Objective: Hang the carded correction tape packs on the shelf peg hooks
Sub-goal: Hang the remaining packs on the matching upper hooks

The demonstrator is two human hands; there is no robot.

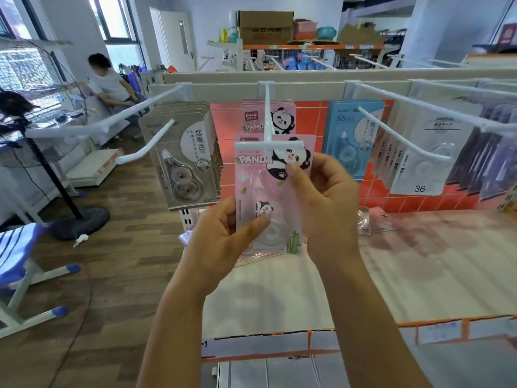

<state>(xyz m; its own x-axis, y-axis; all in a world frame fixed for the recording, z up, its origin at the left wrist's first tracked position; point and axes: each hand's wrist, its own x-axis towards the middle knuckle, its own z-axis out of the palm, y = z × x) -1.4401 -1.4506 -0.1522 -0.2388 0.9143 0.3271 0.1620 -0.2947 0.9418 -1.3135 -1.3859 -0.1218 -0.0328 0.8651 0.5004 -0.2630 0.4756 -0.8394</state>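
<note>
While left hand (223, 233) grips lower edge, right hand (324, 200) pinches top of pink panda pack (251, 189), at peg hook (267, 116) tip

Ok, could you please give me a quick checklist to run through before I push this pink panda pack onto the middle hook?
1. Grip: left hand holds the pink panda pack low, right hand pinches its top: ok.
2. Pack upright, print facing out: ok.
3. Matching place: the middle hook already carries hung panda packs: ok.
4. Free rod in front of those packs: ok.
5. Hang hole lined up with the hook's tip: hidden behind the white label bar: cannot tell.
</note>
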